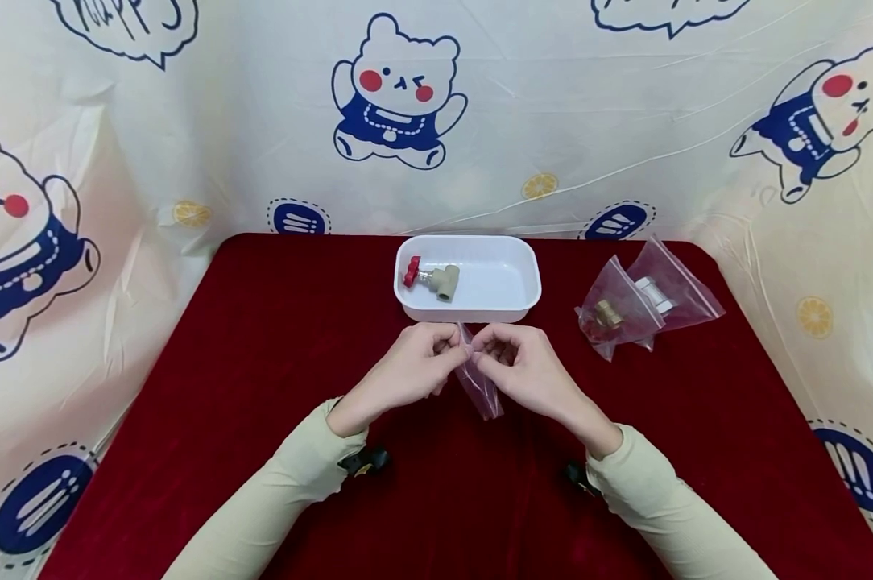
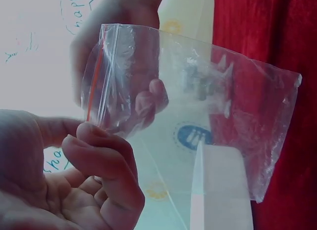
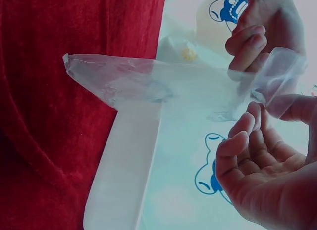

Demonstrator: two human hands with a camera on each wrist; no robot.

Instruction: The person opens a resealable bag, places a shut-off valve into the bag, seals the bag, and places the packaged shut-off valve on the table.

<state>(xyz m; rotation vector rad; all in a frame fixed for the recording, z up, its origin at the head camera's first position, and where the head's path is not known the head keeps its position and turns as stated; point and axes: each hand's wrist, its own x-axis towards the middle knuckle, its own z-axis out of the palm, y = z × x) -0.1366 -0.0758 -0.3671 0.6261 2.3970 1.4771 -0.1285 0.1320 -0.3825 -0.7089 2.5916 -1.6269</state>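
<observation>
A clear zip-lock bag [image 1: 480, 392] hangs between both hands in front of the white tray, over the red cloth. My left hand [image 1: 420, 362] pinches one side of its top edge between thumb and forefinger. From the other side, my right hand [image 1: 527, 372] pinches the same edge with thumb and fingertips. The bag [image 2: 198, 86] looks flat and see-through in the left wrist view, with a red line [image 2: 94, 86] along its seal. Nothing shows inside it. In the right wrist view the bag [image 3: 129, 79] stretches out above the tray's side.
Inside the white tray [image 1: 498, 282] lies a grey-green pipe valve [image 1: 444, 282] with a red handwheel [image 1: 411, 271]. To the right stand two more zip bags, one around a brass-coloured fitting [image 1: 607, 314], the other around a white fitting [image 1: 654, 295]. A printed curtain [image 1: 262, 121] hangs behind the table.
</observation>
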